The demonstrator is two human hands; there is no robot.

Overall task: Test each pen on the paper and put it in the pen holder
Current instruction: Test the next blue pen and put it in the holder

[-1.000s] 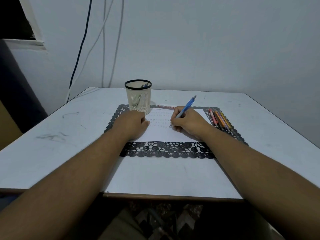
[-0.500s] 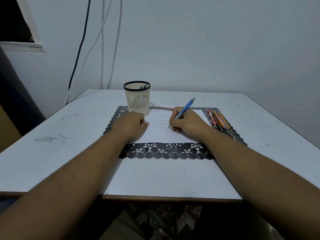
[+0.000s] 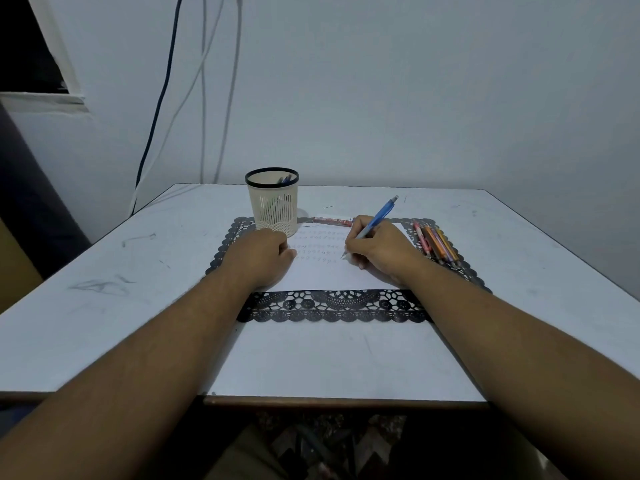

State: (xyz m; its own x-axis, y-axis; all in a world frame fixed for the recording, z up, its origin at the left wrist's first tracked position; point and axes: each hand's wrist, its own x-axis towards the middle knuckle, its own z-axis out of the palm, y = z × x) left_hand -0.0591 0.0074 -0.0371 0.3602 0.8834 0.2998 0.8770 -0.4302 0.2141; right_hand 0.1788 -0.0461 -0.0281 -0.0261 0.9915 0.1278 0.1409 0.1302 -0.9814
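Note:
My right hand (image 3: 377, 249) grips a blue pen (image 3: 379, 216) with its tip down on the white paper (image 3: 325, 271), beside several rows of small marks. My left hand (image 3: 259, 258) rests on the paper's left edge, fingers curled under, holding nothing. The cream mesh pen holder (image 3: 273, 202) with a black rim stands just beyond my left hand, and a few pens show inside it. Several coloured pens (image 3: 434, 242) lie in a row to the right of the paper.
A black lace placemat (image 3: 332, 306) lies under the paper on a white table (image 3: 104, 306). A red and white pen (image 3: 332, 220) lies at the paper's far edge. Cables hang down the wall behind. The table's front edge (image 3: 346, 400) is near me.
The pen tip has shifted slightly along the paper. The view has tilted up a little. My left hand stays put.

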